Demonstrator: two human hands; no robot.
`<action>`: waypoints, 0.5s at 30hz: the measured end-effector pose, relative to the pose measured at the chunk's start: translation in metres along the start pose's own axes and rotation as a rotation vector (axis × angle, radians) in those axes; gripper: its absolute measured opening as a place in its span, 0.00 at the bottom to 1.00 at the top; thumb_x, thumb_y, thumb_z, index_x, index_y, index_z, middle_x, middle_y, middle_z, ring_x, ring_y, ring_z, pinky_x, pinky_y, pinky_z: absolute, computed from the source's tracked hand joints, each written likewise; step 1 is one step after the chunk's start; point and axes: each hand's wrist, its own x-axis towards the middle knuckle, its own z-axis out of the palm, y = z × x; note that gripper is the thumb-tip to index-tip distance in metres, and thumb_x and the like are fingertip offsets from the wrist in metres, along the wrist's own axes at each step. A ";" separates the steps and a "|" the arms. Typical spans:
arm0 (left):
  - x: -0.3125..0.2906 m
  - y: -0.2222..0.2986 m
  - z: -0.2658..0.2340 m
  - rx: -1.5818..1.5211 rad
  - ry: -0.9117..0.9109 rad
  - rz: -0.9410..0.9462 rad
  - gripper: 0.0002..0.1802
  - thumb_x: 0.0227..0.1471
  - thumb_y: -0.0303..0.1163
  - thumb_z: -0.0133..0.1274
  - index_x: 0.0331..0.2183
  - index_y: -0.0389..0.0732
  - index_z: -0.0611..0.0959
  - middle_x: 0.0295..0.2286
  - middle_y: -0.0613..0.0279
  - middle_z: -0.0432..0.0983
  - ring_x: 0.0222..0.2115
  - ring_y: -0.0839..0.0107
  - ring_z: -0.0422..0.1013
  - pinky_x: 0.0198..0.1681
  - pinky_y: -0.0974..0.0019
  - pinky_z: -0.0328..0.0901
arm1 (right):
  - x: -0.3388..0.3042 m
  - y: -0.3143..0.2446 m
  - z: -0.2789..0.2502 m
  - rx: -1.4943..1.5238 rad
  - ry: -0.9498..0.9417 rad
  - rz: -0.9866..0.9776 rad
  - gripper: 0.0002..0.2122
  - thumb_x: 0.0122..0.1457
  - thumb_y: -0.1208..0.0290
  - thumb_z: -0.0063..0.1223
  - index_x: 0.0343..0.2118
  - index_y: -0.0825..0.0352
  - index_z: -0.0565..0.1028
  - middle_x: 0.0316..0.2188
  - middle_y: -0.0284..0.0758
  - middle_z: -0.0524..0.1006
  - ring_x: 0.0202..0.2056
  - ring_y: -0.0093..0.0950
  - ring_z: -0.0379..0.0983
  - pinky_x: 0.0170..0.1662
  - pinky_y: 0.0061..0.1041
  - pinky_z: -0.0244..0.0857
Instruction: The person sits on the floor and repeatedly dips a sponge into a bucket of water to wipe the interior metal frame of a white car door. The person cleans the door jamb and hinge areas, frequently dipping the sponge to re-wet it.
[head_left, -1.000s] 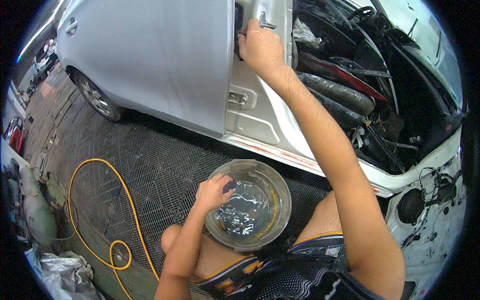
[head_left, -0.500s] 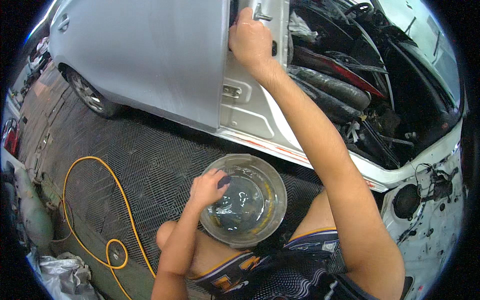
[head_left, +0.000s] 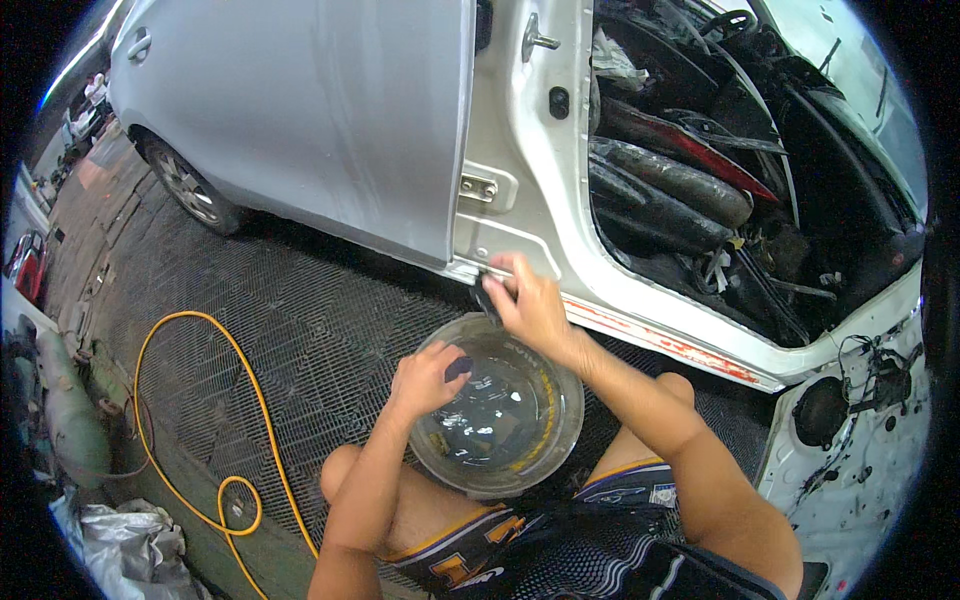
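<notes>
Between my knees stands a round grey tub of water, and my left hand is over its left rim. That hand is closed on a small dark pad. Above the tub's far rim, close to the car's sill, my right hand pinches a thin black piece, possibly sandpaper; motion blurs it. Just beyond is the grey rear door of the car, its front edge beside the white door pillar. A metal striker juts from that pillar.
A white sill with red-orange marks runs along the car's open front doorway, where dark parts are piled. An opened door panel stands at right. A yellow hose loops over the black grated floor mat. Silver sheeting lies lower left.
My right hand has come down from the door edge near the striker to above the tub's far rim, bringing the black piece into sight. My left hand stays over the tub with its pad.
</notes>
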 end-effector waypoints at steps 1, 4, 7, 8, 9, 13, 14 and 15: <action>-0.003 0.000 -0.004 0.008 -0.004 -0.008 0.16 0.48 0.40 0.66 0.39 0.47 0.83 0.33 0.60 0.78 0.35 0.55 0.79 0.35 0.52 0.74 | -0.022 0.009 0.006 -0.077 -0.078 -0.032 0.14 0.64 0.66 0.57 0.50 0.64 0.73 0.17 0.38 0.77 0.18 0.38 0.75 0.24 0.38 0.65; -0.003 0.006 -0.007 -0.022 -0.008 -0.048 0.18 0.50 0.44 0.66 0.41 0.47 0.84 0.36 0.59 0.80 0.37 0.54 0.79 0.39 0.52 0.74 | -0.071 0.037 0.012 -0.095 -0.351 0.002 0.11 0.63 0.62 0.57 0.43 0.61 0.78 0.27 0.45 0.81 0.30 0.45 0.81 0.34 0.43 0.74; 0.006 0.020 0.008 -0.132 -0.186 -0.122 0.23 0.52 0.50 0.64 0.44 0.45 0.84 0.40 0.55 0.81 0.41 0.52 0.79 0.45 0.54 0.72 | -0.112 0.082 0.012 -0.195 -0.759 0.045 0.11 0.61 0.60 0.57 0.43 0.59 0.80 0.30 0.46 0.82 0.32 0.46 0.81 0.37 0.46 0.74; 0.007 0.014 0.026 -0.274 -0.327 -0.106 0.26 0.53 0.52 0.64 0.44 0.42 0.83 0.42 0.51 0.81 0.43 0.52 0.78 0.48 0.55 0.71 | -0.127 0.102 0.019 -0.248 -0.824 0.045 0.11 0.60 0.61 0.57 0.42 0.59 0.80 0.29 0.45 0.82 0.32 0.47 0.81 0.38 0.46 0.75; 0.008 0.016 0.037 -0.380 -0.550 -0.091 0.27 0.51 0.51 0.65 0.45 0.41 0.82 0.42 0.50 0.81 0.44 0.53 0.77 0.48 0.55 0.70 | -0.142 0.119 0.026 -0.302 -0.893 0.043 0.11 0.59 0.61 0.58 0.41 0.59 0.80 0.29 0.45 0.83 0.33 0.47 0.81 0.38 0.46 0.75; 0.009 0.004 0.125 -0.035 -1.292 -0.096 0.34 0.46 0.48 0.64 0.53 0.42 0.81 0.48 0.48 0.80 0.47 0.50 0.76 0.49 0.50 0.70 | -0.147 0.123 0.058 -0.499 -1.139 0.054 0.09 0.54 0.71 0.57 0.37 0.64 0.84 0.34 0.44 0.84 0.39 0.43 0.83 0.42 0.42 0.78; -0.009 -0.024 0.155 0.045 -1.399 -0.195 0.35 0.46 0.48 0.64 0.54 0.43 0.81 0.49 0.48 0.79 0.47 0.50 0.76 0.49 0.50 0.70 | -0.137 0.104 0.073 -0.462 -1.145 0.040 0.09 0.53 0.74 0.58 0.37 0.65 0.85 0.37 0.44 0.85 0.41 0.41 0.83 0.43 0.40 0.78; -0.019 -0.036 0.183 0.129 -1.522 -0.237 0.35 0.46 0.48 0.63 0.55 0.43 0.81 0.50 0.49 0.79 0.48 0.50 0.76 0.49 0.49 0.70 | -0.135 0.100 0.074 -0.460 -1.136 0.042 0.10 0.53 0.74 0.58 0.37 0.65 0.85 0.38 0.44 0.85 0.42 0.41 0.83 0.44 0.40 0.78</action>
